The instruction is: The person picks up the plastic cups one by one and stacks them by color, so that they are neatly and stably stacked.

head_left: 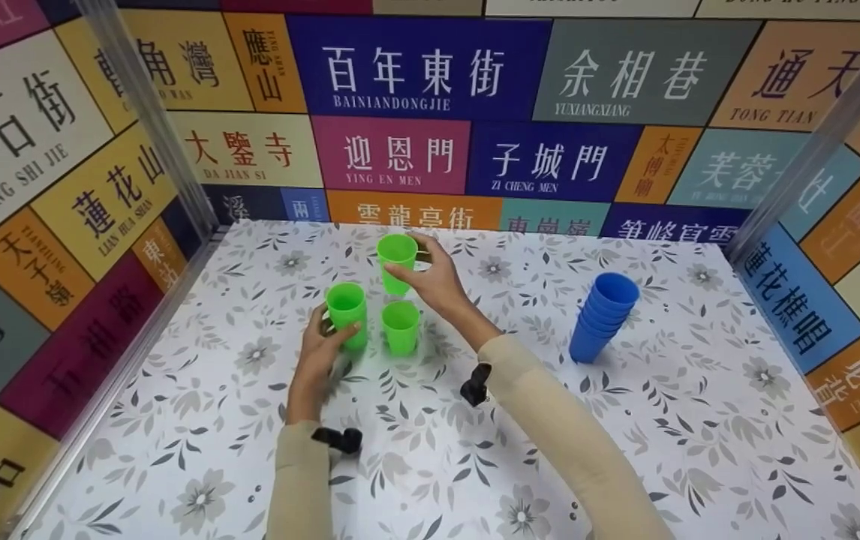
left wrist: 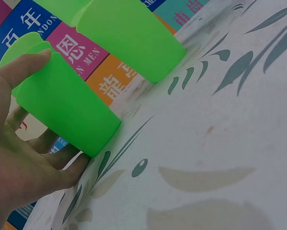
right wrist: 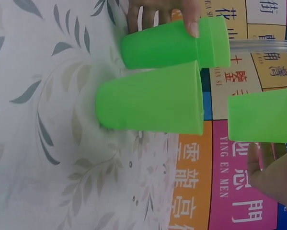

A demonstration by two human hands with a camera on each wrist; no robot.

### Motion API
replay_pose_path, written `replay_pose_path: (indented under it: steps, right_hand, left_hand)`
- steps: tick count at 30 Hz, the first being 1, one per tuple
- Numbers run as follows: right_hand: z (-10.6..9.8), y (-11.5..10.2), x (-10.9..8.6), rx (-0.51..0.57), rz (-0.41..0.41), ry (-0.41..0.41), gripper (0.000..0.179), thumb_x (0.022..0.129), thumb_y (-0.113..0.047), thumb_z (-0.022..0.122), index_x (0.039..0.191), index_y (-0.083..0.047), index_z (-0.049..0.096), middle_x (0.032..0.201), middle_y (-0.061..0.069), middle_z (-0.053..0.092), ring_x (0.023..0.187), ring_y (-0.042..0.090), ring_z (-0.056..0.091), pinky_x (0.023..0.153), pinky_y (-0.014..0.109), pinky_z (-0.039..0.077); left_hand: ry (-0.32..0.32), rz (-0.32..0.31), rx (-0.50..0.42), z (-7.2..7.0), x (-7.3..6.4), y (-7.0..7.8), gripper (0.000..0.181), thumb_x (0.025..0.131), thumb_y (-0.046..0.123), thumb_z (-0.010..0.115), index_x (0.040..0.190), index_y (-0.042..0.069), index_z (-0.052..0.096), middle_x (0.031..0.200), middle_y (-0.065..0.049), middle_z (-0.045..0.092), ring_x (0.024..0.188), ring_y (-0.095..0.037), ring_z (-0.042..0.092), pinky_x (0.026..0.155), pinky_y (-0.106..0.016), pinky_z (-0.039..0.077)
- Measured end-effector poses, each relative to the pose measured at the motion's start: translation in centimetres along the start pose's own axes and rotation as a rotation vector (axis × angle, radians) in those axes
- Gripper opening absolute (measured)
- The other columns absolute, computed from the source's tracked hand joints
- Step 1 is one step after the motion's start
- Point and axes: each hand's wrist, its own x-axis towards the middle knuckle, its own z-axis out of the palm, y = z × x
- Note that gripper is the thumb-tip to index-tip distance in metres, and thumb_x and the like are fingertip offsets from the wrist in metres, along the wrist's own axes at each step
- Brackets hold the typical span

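Note:
Around a small stack of green plastic cups [head_left: 347, 319] curl the fingers and thumb of my left hand [head_left: 319, 349]; doubled rims show in the left wrist view, and the stack [left wrist: 62, 100] stands on the table. My right hand [head_left: 437, 277] holds another green cup [head_left: 398, 259] by its side, mouth up. In the right wrist view that cup [right wrist: 263, 116] is raised clear of the table. Between the hands a single green cup [head_left: 401, 330] stands upright, untouched, close beside the left-hand stack.
A stack of several nested blue cups [head_left: 602, 319] stands to the right, leaning slightly. The white leaf-patterned tabletop [head_left: 415, 457] is bordered by walls of coloured street-name panels [head_left: 415, 67] at the back and sides. A black wrist camera [head_left: 477, 384] sits on the right sleeve.

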Motion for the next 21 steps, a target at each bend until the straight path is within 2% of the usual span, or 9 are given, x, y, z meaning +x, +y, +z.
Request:
replay_pose_path:
  steps: [5,10,21]
  right_hand:
    - [0.6,-0.9,0.0,0.026,-0.009,-0.026,0.066,0.089,-0.025,0.076,0.147,-0.011,0.048,0.132,0.013,0.06,0.127,0.029,0.054,0.106,0.047,0.048]
    - [1.2,-2.1,0.1,0.044,0.004,-0.042,0.067,0.089,-0.026,0.076,0.148,-0.012,0.048,0.133,0.011,0.06,0.127,0.028,0.054,0.105,0.044,0.048]
    - [2.8,-3.8,0.1,0.068,-0.022,-0.109,0.068,0.089,-0.025,0.077,0.149,-0.014,0.046,0.136,0.01,0.059,0.128,0.027,0.054,0.103,0.039,0.051]
  left_hand:
    - [0.006,0.022,0.022,0.0,0.3,-0.4,0.077,0.091,0.02,0.073,0.155,0.021,0.031,0.161,-0.015,0.034,0.15,-0.035,0.032,0.123,-0.049,0.029]
    - [0.005,0.044,0.048,0.0,0.3,-0.5,0.076,0.091,0.023,0.074,0.155,0.021,0.031,0.159,-0.016,0.037,0.148,-0.036,0.035,0.121,-0.05,0.032]
    - [0.006,0.048,0.029,0.0,0.3,-0.5,0.075,0.091,0.022,0.074,0.154,0.022,0.033,0.158,-0.014,0.04,0.147,-0.034,0.037,0.121,-0.049,0.033]
